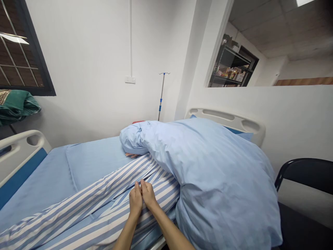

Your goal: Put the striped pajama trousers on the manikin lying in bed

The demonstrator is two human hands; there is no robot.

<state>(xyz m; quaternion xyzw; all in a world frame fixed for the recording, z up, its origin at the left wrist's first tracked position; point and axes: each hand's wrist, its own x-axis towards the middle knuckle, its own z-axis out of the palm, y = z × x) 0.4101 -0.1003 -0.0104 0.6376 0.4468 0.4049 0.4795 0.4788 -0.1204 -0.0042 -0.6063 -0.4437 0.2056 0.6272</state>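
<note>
My left hand (135, 200) and my right hand (147, 193) are side by side, touching or nearly so, over the upper part of a striped trouser leg. Both have curled fingers with the thumbs uppermost; what lies inside the fingers, if anything, is hidden. The blue-and-white striped trousers (104, 189) cover two legs stretched across the bed towards the left. A bunched light-blue quilt (208, 156) hides the upper body of whoever lies there. Below the quilt's far edge, part of another hand (131, 155) shows on the sheet.
The bed has a light-blue sheet (96, 152), a headboard (256, 128) at right and a footboard (15, 147) at left. Behind it stands an IV pole (161, 93). A black chair (307, 173) is close by on the right; green cloth (20, 106) lies at far left.
</note>
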